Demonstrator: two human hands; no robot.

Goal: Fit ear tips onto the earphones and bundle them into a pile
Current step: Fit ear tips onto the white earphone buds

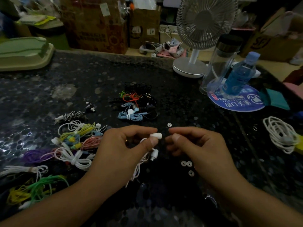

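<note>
1. Left on the tabletop (49, 89): a big loose heap (68, 148) of earphones, seemingly waiting.
2. Far middle: a bundled pile (136, 102), likely done.
3. Left hand (124, 145) pinches a white earbud (155, 135).
4. Right hand (193, 143) fingers pinched; contents unclear.
5. Spare tips (186, 163) lie near right.

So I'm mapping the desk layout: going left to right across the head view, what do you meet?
Green tray → tangled coloured earphones → left hand pinching a white earbud → right hand → blue bottle → coiled white cable.
</note>
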